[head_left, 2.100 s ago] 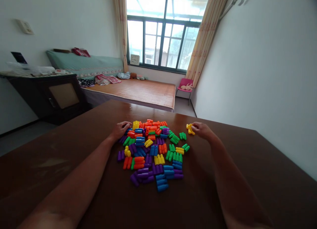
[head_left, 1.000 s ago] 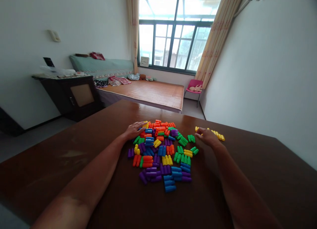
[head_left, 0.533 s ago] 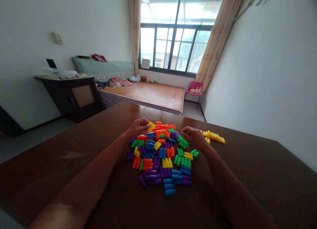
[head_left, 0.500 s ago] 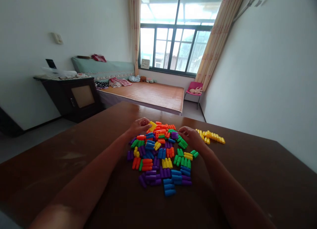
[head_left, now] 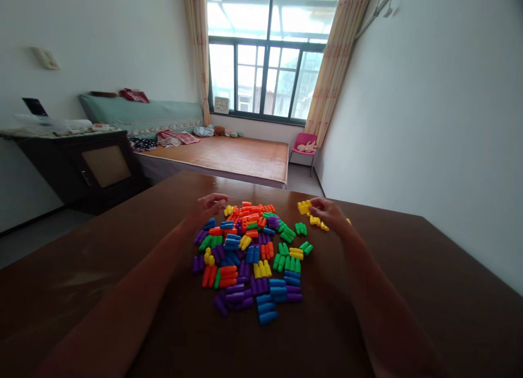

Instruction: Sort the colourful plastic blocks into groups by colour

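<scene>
A pile of plastic blocks in orange, green, blue, purple and yellow (head_left: pixel 262 269) lies on the brown table (head_left: pixel 327 323). My left hand (head_left: pixel 210 205) is at the pile's far left edge, fingers apart, beside a small yellow block (head_left: pixel 229 210); it holds nothing. To the right of the pile, my right hand (head_left: pixel 326 210) has its fingers closed on a yellow block (head_left: pixel 304 207). Under and beside that hand lie more yellow blocks (head_left: pixel 315 220), partly hidden by it.
Beyond the table stands a bed (head_left: pixel 229 153) with clothes and soft toys. A dark cabinet (head_left: pixel 73 149) is at the left, a pink chair (head_left: pixel 303 141) by the right curtain. A clock (head_left: pixel 221 105) sits at the window.
The view has turned right. My right hand has moved right, from the pile to the yellow blocks, and now holds one. My left hand has let go of a yellow block and opened.
</scene>
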A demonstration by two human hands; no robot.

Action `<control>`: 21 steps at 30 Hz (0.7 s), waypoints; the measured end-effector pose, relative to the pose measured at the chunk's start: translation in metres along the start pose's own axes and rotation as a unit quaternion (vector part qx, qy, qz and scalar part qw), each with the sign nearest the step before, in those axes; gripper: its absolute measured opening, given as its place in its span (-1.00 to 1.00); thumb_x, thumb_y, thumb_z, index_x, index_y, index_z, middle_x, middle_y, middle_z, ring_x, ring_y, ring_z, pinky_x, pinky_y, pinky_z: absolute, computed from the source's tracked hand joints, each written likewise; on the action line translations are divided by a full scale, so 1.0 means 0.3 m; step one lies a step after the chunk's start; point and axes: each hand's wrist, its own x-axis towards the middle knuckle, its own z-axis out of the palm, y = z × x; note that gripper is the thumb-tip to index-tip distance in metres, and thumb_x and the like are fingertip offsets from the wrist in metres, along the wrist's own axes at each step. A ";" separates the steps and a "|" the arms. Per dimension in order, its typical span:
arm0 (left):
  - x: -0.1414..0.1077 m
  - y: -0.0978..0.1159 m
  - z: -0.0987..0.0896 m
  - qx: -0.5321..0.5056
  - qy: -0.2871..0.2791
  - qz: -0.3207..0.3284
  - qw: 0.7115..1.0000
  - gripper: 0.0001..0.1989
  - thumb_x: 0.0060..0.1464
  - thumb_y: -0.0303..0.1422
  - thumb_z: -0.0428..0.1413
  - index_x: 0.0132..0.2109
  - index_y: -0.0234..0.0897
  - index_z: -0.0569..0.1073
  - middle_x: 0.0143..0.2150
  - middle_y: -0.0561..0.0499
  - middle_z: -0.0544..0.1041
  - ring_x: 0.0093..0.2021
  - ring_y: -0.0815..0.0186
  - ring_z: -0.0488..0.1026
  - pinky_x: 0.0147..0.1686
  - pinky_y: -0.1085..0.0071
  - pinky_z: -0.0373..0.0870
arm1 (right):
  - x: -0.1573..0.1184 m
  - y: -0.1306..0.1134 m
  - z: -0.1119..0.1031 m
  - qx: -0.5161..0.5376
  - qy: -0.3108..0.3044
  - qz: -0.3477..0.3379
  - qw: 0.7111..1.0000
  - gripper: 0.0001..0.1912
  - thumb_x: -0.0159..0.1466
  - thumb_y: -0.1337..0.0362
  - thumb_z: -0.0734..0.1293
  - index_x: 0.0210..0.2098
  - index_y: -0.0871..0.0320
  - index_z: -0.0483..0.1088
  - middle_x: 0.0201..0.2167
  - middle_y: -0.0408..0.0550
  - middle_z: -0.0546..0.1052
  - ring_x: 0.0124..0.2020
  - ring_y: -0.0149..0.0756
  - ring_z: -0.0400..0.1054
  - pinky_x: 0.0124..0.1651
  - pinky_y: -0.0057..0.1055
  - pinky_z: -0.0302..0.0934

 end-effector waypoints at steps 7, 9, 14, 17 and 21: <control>0.021 -0.284 -0.120 0.038 0.108 -0.050 0.992 -0.47 -0.17 0.03 0.17 -0.20 -0.33 0.52 -0.23 -0.11 0.60 -0.33 0.23 0.54 -0.33 0.32 0.50 | -0.067 0.338 -0.240 -0.038 0.036 0.292 0.955 -0.79 0.11 0.22 0.42 -0.39 0.20 0.34 -0.55 -0.04 0.50 -0.53 -0.36 0.40 -0.45 -0.45 0.33; 0.019 -0.308 -0.118 0.053 0.089 -0.041 0.994 -0.49 -0.15 0.01 0.17 -0.19 -0.32 0.54 -0.21 -0.12 0.61 -0.27 0.20 0.55 -0.28 0.32 0.50 | -0.067 0.357 -0.211 -0.016 0.029 0.330 0.943 -0.77 0.10 0.22 0.44 -0.41 0.21 0.33 -0.58 -0.06 0.48 -0.55 -0.39 0.39 -0.46 -0.46 0.32; 0.017 -0.306 -0.114 0.066 0.064 -0.029 0.995 -0.50 -0.15 0.04 0.19 -0.21 -0.29 0.57 -0.19 -0.12 0.62 -0.13 0.12 0.55 -0.18 0.30 0.49 | -0.035 0.335 -0.183 -0.126 0.010 0.294 0.947 -0.69 0.12 0.06 0.40 -0.43 0.20 0.37 -0.57 -0.07 0.48 -0.52 -0.34 0.40 -0.47 -0.46 0.25; 0.016 -0.307 -0.115 0.059 0.067 -0.036 0.995 -0.48 -0.17 0.05 0.19 -0.20 -0.29 0.57 -0.18 -0.12 0.62 -0.13 0.11 0.55 -0.19 0.30 0.50 | -0.029 0.315 -0.183 -0.245 -0.020 0.201 0.948 -0.66 0.04 0.01 0.43 -0.48 0.17 0.41 -0.54 -0.07 0.50 -0.45 -0.28 0.40 -0.42 -0.44 0.20; 0.008 -0.299 -0.116 0.069 0.057 -0.040 0.995 -0.51 -0.14 0.03 0.19 -0.20 -0.28 0.56 -0.19 -0.10 0.62 -0.13 0.10 0.55 -0.16 0.28 0.49 | -0.031 0.302 -0.140 -0.281 -0.037 0.134 0.950 -0.75 0.01 0.09 0.44 -0.43 0.12 0.43 -0.44 -0.11 0.54 -0.40 -0.29 0.40 -0.37 -0.45 0.16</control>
